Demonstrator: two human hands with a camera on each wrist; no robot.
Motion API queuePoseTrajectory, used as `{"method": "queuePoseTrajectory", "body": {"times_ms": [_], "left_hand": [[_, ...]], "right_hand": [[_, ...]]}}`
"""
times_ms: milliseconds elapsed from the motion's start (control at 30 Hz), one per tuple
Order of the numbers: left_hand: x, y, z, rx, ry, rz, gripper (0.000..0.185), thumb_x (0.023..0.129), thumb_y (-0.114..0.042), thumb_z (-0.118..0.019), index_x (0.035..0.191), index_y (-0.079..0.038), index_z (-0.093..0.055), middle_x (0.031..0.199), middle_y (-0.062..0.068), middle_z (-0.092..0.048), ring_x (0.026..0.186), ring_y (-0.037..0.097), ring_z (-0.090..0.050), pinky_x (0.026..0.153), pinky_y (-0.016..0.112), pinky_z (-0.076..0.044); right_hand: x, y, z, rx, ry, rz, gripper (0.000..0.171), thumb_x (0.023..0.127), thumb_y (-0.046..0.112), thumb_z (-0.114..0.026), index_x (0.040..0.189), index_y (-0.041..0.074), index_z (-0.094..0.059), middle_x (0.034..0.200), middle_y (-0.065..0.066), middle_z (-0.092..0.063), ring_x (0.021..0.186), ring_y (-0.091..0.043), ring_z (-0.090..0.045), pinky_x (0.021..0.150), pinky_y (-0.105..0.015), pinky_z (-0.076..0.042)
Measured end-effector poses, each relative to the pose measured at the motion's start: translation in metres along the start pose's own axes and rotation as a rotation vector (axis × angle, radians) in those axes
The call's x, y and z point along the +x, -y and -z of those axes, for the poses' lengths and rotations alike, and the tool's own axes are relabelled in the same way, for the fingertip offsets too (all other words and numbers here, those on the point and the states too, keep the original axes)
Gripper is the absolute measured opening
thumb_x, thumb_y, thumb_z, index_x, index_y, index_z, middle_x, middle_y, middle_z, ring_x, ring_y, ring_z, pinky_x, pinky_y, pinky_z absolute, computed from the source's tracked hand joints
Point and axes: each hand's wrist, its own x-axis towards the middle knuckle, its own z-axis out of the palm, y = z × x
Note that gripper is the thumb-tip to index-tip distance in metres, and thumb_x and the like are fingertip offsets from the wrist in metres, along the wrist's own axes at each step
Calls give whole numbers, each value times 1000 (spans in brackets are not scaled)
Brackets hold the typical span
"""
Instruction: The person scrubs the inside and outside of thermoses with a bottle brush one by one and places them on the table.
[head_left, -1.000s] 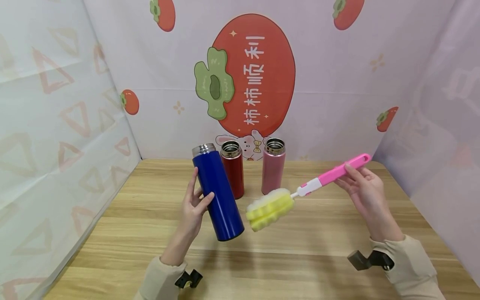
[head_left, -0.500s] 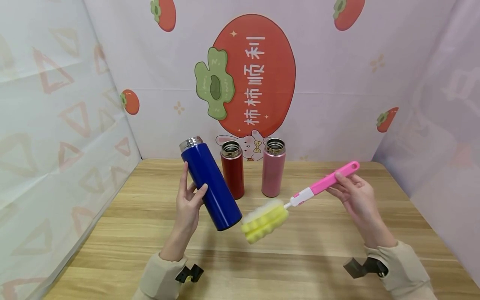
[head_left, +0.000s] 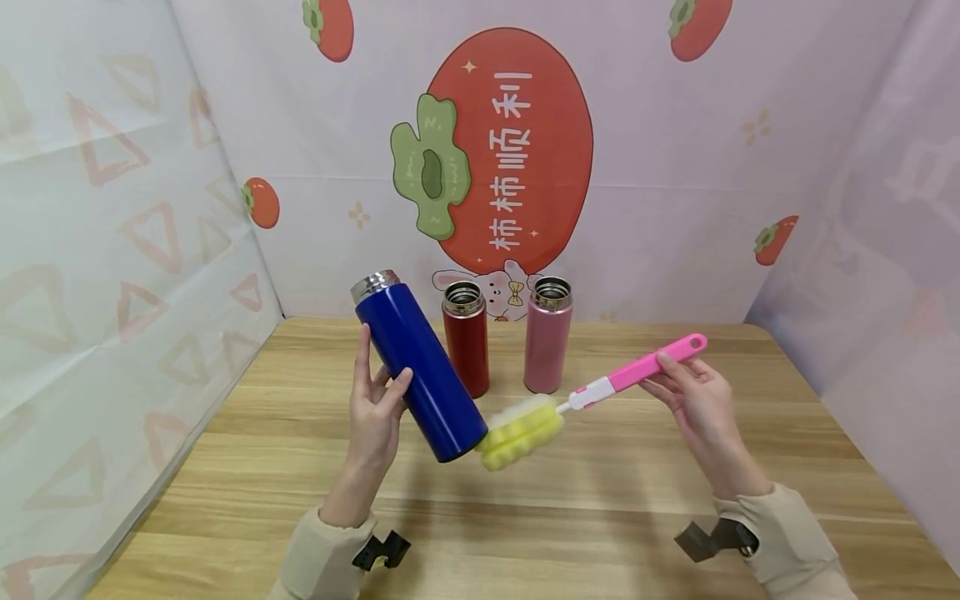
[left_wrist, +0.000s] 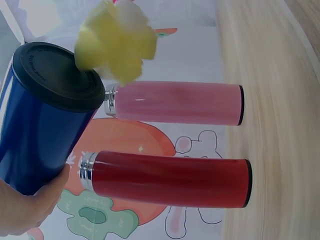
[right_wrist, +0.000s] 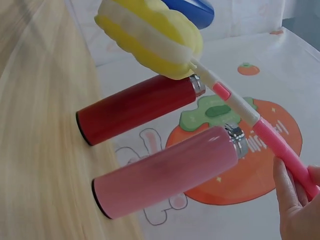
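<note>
My left hand (head_left: 377, 417) grips a blue thermos bottle (head_left: 422, 371) with a bare steel mouth, tilted with its mouth up and to the left. Its black base (left_wrist: 57, 75) faces the left wrist camera. In my right hand (head_left: 697, 408) the pink handle of a sponge bottle brush (head_left: 600, 390) is pinched between thumb and fingers. The brush's yellow and white sponge head (right_wrist: 150, 37) points down to the left, and in the head view it overlaps the lower end of the blue bottle. Both things are held above the table.
A red thermos (head_left: 467, 350) and a pink thermos (head_left: 547, 346), both lidless, stand upright side by side toward the back of the wooden table (head_left: 570, 525). Behind them hangs a backdrop cloth (head_left: 660, 225) with persimmon prints; more cloth closes off both sides.
The blue bottle has moved left and up and leans further over. My right hand has brought the brush left and somewhat lower, its sponge head now at the bottle's base.
</note>
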Motion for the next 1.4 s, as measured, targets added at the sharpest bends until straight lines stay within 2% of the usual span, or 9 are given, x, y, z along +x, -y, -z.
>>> {"method": "queuePoseTrajectory", "body": {"times_ms": [67, 233, 433, 767, 867, 1033, 1067, 1200, 1400], "left_hand": [[0, -1, -2, -11, 3, -13, 72, 88, 4, -43, 141, -35, -13, 136, 14, -29, 115, 25, -43, 85, 32, -45], [-1, -2, -8, -55, 5, -52, 73, 87, 5, -43, 141, -33, -13, 135, 16, -30, 114, 24, -44, 85, 32, -45], [-3, -1, -13, -79, -13, -84, 74, 87, 6, -43, 142, -31, -12, 133, 17, -33, 112, 22, -47, 85, 33, -45], [-3, 2, -13, -62, -37, -168, 74, 85, 7, -46, 142, -28, -13, 131, 20, -32, 107, 23, -49, 83, 31, -45], [-3, 3, -11, -42, -37, -170, 74, 85, 7, -46, 142, -28, -14, 133, 19, -30, 109, 24, -48, 83, 31, -45], [-5, 4, -8, -14, -42, -155, 74, 86, 7, -46, 142, -28, -15, 133, 19, -29, 110, 24, -47, 84, 30, -45], [-5, 4, -8, -10, -42, -152, 73, 86, 7, -46, 142, -28, -14, 133, 19, -30, 109, 24, -47, 84, 30, -45], [-7, 4, -5, -7, -36, -146, 73, 86, 7, -45, 142, -29, -14, 132, 19, -31, 108, 23, -49, 83, 30, -46], [-11, 2, -4, -13, -20, -158, 73, 87, 7, -45, 142, -28, -13, 129, 17, -33, 107, 22, -50, 83, 31, -46]], "right_hand": [[-3, -3, -9, -41, -50, -16, 15, 81, 7, -63, 93, 0, -60, 85, -12, -66, 82, -21, -64, 78, -35, -47], [-13, -4, -36, -34, -105, -73, 5, 82, 5, -60, 86, 3, -60, 79, -9, -66, 76, -18, -65, 74, -32, -49], [-18, -7, -51, -48, -126, -143, 7, 86, 3, -54, 84, 5, -60, 77, -7, -66, 74, -16, -65, 72, -31, -49], [-25, -10, -50, -78, -96, -138, 3, 84, 8, -58, 86, 6, -59, 79, -6, -66, 75, -15, -64, 75, -30, -49], [-17, -18, -26, -27, -40, -92, 8, 83, 8, -60, 90, 4, -59, 81, -8, -66, 77, -16, -64, 75, -32, -49], [-18, -8, -21, 30, -28, -51, 6, 84, 4, -57, 89, 1, -60, 81, -11, -66, 76, -18, -65, 73, -32, -49], [-26, 5, -37, 7, -57, -48, 6, 85, 3, -56, 87, 2, -61, 79, -10, -66, 75, -18, -65, 73, -32, -49], [-27, 14, -36, 73, -62, -56, 12, 86, -3, -50, 86, -1, -61, 78, -13, -66, 74, -20, -65, 72, -32, -49], [-26, 18, -30, 90, -88, -63, 14, 87, -4, -48, 85, 0, -62, 78, -13, -66, 74, -19, -65, 70, -32, -50]]}}
